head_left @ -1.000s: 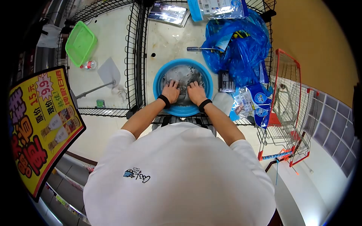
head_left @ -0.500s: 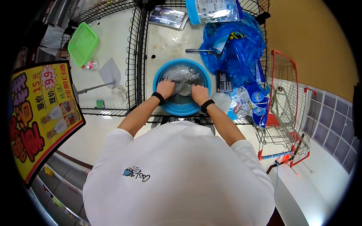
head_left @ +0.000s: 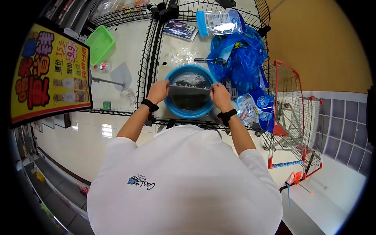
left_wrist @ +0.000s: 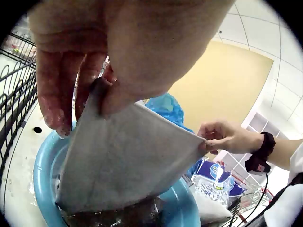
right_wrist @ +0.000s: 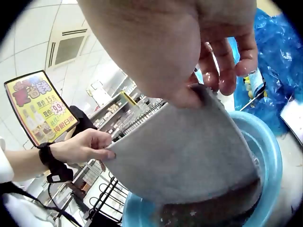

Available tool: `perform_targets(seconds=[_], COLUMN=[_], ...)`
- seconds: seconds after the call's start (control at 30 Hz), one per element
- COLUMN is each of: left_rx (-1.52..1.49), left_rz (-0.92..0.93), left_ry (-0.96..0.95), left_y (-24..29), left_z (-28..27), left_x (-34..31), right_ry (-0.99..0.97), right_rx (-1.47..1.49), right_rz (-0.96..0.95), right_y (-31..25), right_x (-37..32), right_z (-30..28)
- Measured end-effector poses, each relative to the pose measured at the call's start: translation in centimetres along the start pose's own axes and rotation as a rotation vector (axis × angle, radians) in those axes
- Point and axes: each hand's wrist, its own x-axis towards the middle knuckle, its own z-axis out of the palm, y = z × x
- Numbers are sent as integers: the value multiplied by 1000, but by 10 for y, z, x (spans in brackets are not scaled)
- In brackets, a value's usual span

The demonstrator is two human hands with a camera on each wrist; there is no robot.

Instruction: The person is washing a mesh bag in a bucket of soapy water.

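A grey cloth [head_left: 188, 90] is stretched between both hands above a round blue basin [head_left: 172, 109] of dark, sudsy water. My left hand [head_left: 158, 92] pinches one upper corner between thumb and fingers. The other upper corner is pinched by my right hand [head_left: 220, 97]. In the left wrist view the cloth [left_wrist: 132, 156] hangs like a sheet, its top edge taut and its lower edge down at the water. Wet fingers [right_wrist: 227, 78] of the right hand show behind the cloth's corner in the right wrist view.
Right of the basin lie a blue plastic bag [head_left: 243, 58] and blue-white packages [head_left: 254, 105]. A wire divider [head_left: 148, 55] runs along the left, with a green tray [head_left: 102, 45] and small bottle [head_left: 103, 66] beyond. A yellow sign [head_left: 53, 74] stands left; a shopping cart [head_left: 288, 117] stands right.
Both hands were down in the basin, then gathered the cloth at the water. They have since risen and moved apart, spreading the cloth out between them. The head view has shifted.
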Motion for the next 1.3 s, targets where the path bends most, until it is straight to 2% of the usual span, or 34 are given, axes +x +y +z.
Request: perform_targets(seconds=[0.07, 0.2, 0.27, 0.37, 0.57, 0.8, 1.03, 1.13, 1.2, 1.23, 1.27, 1.3], left_rx=[-20, -104, -133, -181, -232, -289, -289, -316, -287, -288, -270, -251], left_rz=[4, 30, 99, 107, 126, 127, 114, 54, 190, 191, 195, 198], left_ry=[52, 159, 231, 279, 347, 421, 386, 322, 227, 224, 113, 1], left_y=[4, 15, 13, 22, 47, 55, 63, 53, 31, 29, 27, 25], left_z=[-10, -32, -37, -53, -88, -97, -102, -83, -52, -40, -28, -16], left_x=[-3, -9, -11, -15, -24, -23, -19, -10, -5, -3, -5, -6], right_ry=[131, 184, 278, 349, 395, 362, 345, 291, 229, 162, 71, 70], right_rx=[40, 96, 99, 126, 243, 382, 451, 501, 494, 487, 430, 431], right_rz=[-80, -85, -155, -195, -195, -163, -159, -189, -218, -245, -210, -204], right_y=[-3, -18, -22, -34, -47, -53, -51, -36, -25, -18, -11, -7], right_x=[-2, -1, 0, 1, 4, 3, 11, 15, 16, 16, 15, 13], right_z=[-7, -30, -38, -57, -86, -102, -102, -76, -55, -43, -30, -20])
